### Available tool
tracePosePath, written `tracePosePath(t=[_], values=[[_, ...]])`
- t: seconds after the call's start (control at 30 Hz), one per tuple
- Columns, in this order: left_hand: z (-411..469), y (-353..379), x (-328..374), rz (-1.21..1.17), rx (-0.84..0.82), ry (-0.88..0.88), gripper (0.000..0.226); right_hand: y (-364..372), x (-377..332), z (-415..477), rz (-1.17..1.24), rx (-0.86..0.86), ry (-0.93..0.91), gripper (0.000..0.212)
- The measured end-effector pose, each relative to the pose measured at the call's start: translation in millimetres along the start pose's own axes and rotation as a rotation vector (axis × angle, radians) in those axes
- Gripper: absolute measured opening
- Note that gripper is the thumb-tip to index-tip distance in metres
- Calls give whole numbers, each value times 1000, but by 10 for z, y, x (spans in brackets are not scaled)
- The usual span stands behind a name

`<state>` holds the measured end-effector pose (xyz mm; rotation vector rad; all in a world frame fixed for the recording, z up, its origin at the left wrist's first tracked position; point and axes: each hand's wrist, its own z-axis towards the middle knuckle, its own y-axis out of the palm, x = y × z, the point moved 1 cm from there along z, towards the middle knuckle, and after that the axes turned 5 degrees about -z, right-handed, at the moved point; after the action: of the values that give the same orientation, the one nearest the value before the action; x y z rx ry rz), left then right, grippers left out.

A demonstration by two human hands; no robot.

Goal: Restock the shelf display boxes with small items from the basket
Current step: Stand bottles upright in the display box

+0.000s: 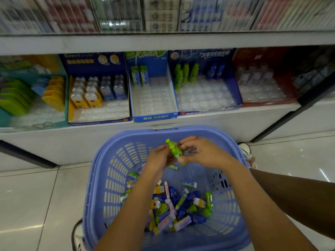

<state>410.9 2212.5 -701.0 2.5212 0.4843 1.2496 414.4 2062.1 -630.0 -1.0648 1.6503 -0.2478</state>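
A purple plastic basket (101, 180) stands on the floor below the shelf, with several small packaged items (174, 209) in its bottom. Above the basket, my left hand (159, 158) and my right hand (201, 153) both hold small green bottle-shaped items (175, 150) between them. On the shelf, a blue display box (208, 89) holds three matching green bottles (186, 72) at its back left, with most of its clear tray slots bare. Beside it a narrower blue box (154, 98) holds two green-and-white packs.
More display boxes line the shelf: one with yellow and blue items (97, 91) on the left, a red box (261, 84) on the right. An upper shelf edge (163, 40) overhangs them. Shoes (245, 149) flank the basket on the tiled floor.
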Motion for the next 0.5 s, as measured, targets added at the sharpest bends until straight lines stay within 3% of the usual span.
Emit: tracePosePath(t=[0.13,0.2,0.33,0.5], values=[[-174,160,286,45,-95,49,16,-377,-109,-176,416,226,-30,24],[-261,255,450,63,-147,87,16,-580,-144,-207,537,340,-75,31],[-452,450,774,101,-191,227,16,-978,-164,-22,350,558,-122,29],[-616,563,1018,84,-195,330,16,-1339,-220,525,80,619,-189,26]])
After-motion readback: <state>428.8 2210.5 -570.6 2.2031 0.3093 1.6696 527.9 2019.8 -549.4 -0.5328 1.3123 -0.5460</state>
